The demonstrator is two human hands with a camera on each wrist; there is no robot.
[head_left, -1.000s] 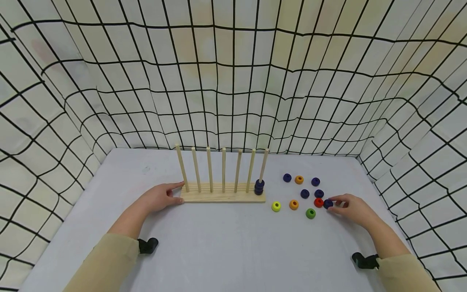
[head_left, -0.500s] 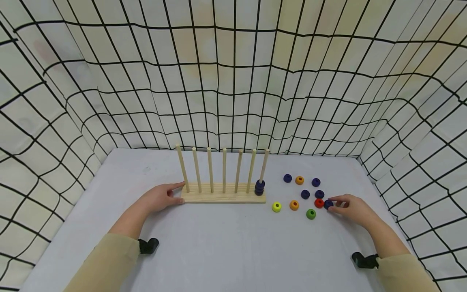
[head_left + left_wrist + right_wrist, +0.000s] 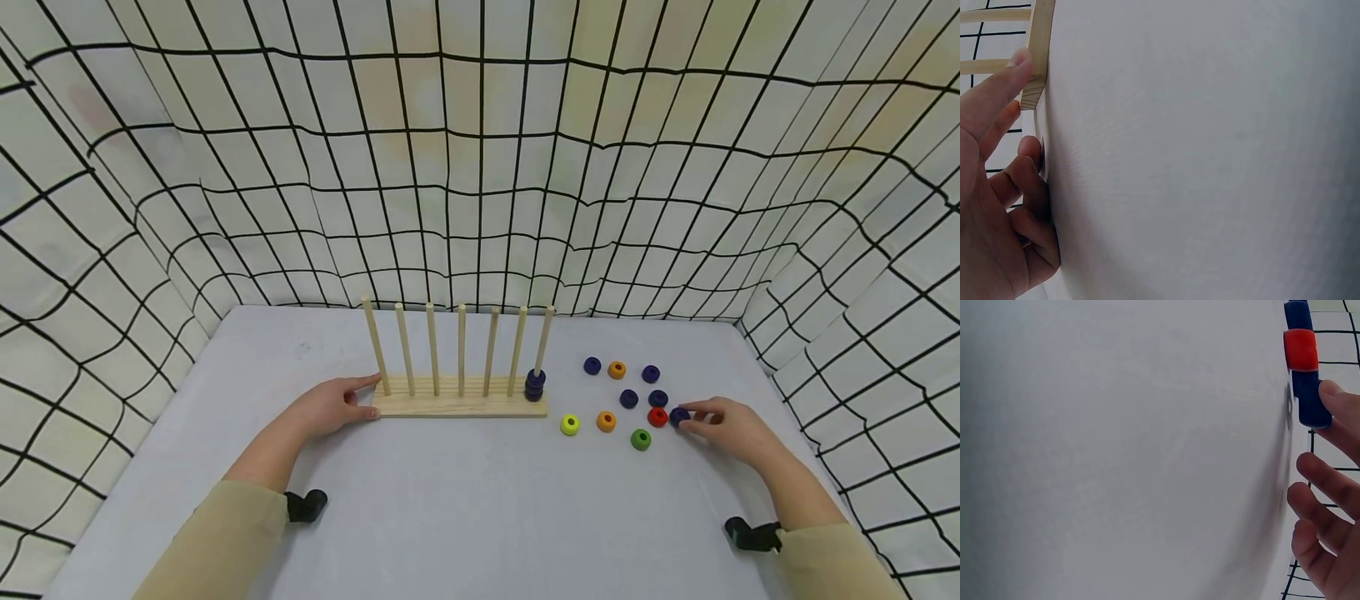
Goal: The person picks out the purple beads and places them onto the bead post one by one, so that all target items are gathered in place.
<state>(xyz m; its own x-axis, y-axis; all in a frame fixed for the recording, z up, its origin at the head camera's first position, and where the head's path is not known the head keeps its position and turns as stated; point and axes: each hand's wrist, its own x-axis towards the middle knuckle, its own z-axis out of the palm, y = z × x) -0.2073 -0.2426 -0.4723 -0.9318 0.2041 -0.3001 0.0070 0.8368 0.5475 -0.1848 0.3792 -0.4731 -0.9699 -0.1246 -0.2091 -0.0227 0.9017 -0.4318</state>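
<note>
My left hand [image 3: 330, 406] holds the left end of a wooden peg board [image 3: 450, 408], its thumb at the front edge in the left wrist view. Several upright pegs stand in a row on the board. Dark blue beads [image 3: 534, 386] are stacked on the rightmost peg. To the right, my right hand [image 3: 731, 431] pinches another dark blue bead [image 3: 678, 417] between thumb and forefinger. That bead [image 3: 1314, 409] seems slightly raised off the table in the right wrist view, and the other fingers are loosely bent. Just left of it lies a red bead [image 3: 657, 417].
Loose beads lie right of the board: yellow [image 3: 570, 425], green [image 3: 641, 439], two orange, with one orange bead [image 3: 606, 421] nearer me, and several dark blue, such as the blue bead [image 3: 628, 399]. White cloth [image 3: 480, 500] covers the table. Black netting [image 3: 480, 192] surrounds its back and sides.
My right hand and its blue bead have shifted very slightly right, leaving a small gap from the red bead. The left hand and peg board look unmoved.
</note>
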